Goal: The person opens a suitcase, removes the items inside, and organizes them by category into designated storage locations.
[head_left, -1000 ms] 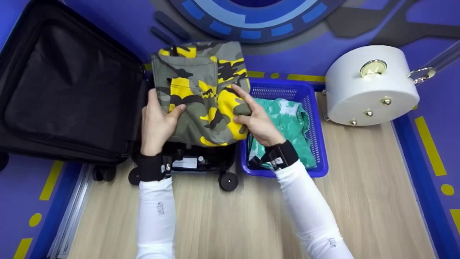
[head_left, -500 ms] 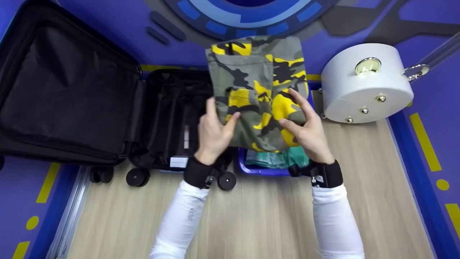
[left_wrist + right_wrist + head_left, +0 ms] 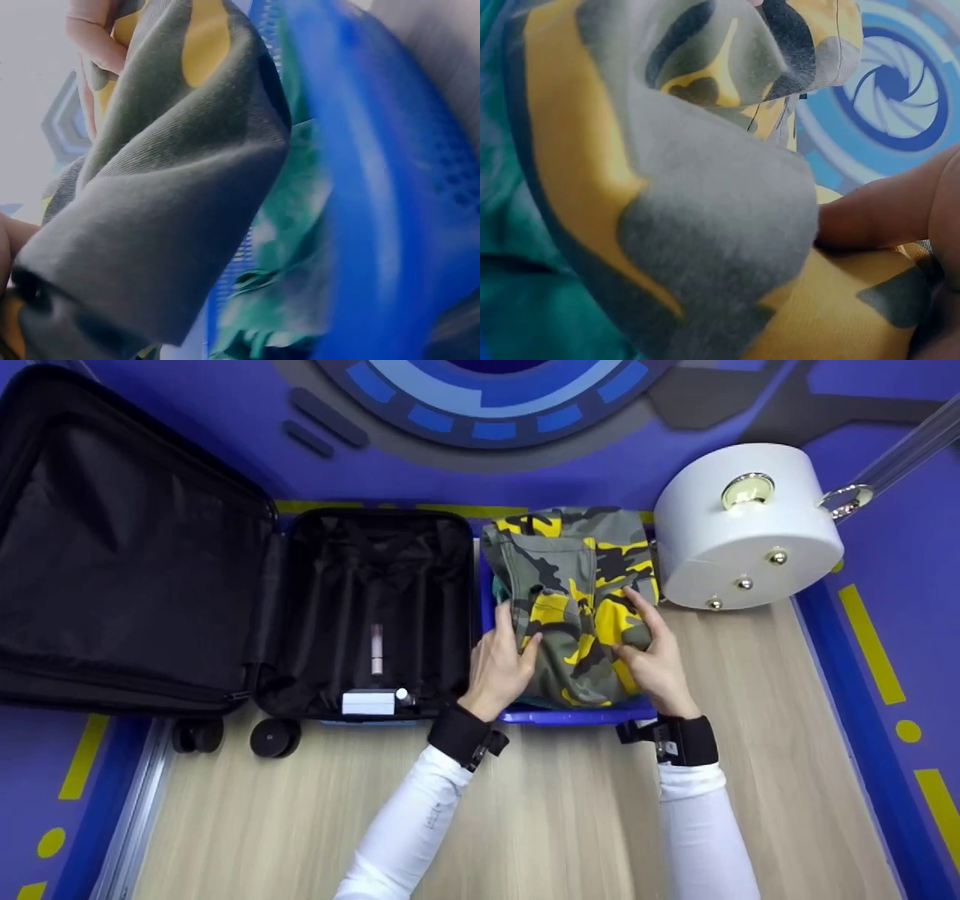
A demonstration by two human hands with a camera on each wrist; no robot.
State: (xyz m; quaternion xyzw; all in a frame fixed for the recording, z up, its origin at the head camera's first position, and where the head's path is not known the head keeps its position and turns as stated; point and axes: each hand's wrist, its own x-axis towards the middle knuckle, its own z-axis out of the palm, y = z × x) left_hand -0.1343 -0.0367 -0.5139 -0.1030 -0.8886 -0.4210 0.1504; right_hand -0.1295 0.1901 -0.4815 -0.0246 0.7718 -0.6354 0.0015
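Both hands hold a folded grey, black and yellow camouflage garment (image 3: 555, 562) over the blue plastic basket (image 3: 577, 718). My left hand (image 3: 499, 667) grips its left side, thumb on top and the other fingers partly hidden. On the right side, my right hand (image 3: 658, 664) pinches the cloth between thumb and fingers. Beneath the garment, a green tie-dye cloth (image 3: 289, 232) lies in the basket, as the left wrist view shows. In the right wrist view the camouflage fabric (image 3: 720, 195) hangs loosely, with green cloth (image 3: 517, 300) below. Whether the two touch is unclear.
An open black suitcase (image 3: 390, 536) lies left of the basket, its lid (image 3: 142, 562) leaning back. Inside are a slim tube (image 3: 376, 649), a pale box (image 3: 368, 703) and a small white-capped item (image 3: 403, 697). A white rounded case (image 3: 750, 536) stands at the right.
Both hands have carried the camouflage garment rightward from above the suitcase to the basket, then lowered it. The suitcase's inside is now uncovered. Both hands keep their hold.
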